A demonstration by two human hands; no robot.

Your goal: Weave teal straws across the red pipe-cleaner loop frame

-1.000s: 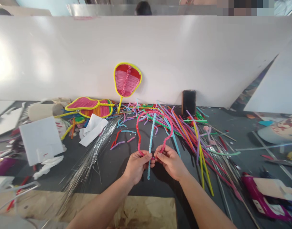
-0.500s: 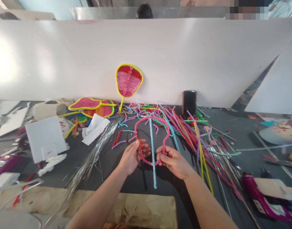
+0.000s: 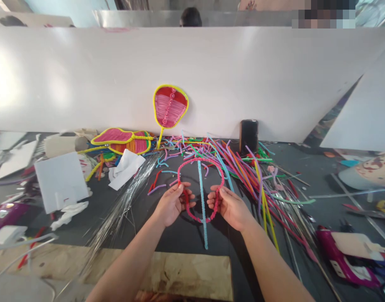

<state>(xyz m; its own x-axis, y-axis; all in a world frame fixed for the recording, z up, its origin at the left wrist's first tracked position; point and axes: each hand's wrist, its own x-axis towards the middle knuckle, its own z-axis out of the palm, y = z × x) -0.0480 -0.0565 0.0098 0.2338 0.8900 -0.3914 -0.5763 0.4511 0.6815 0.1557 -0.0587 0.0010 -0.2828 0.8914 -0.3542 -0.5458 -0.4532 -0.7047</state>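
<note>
Between my hands is a fan-shaped frame [image 3: 200,219], a pink and red loop of fuzzy pipe cleaner. A light-blue fuzzy stem [image 3: 202,193] runs down its middle and sticks out below the loop. My left hand [image 3: 172,203] pinches the loop's left side, thumb on top. On the right side, my right hand [image 3: 231,205] grips the loop between thumb and fingers. Behind it, a finished-looking pink and red fan [image 3: 171,107] with a yellow rim leans on the white board. More yellow-rimmed fans [image 3: 113,136] lie to its left.
Loose coloured pipe cleaners [image 3: 239,167] spread behind and right of my hands. Thin metal wires [image 3: 123,201] lie at left. A black phone [image 3: 249,136] leans on the white board [image 3: 217,71]. A purple device [image 3: 345,262], scissors [image 3: 371,213] and a paper cup [image 3: 368,173] are at right.
My right hand has slid up the loop's right side from near the bottom, its thumb now over the rim. The frame sits slightly lower; my left hand keeps its hold.
</note>
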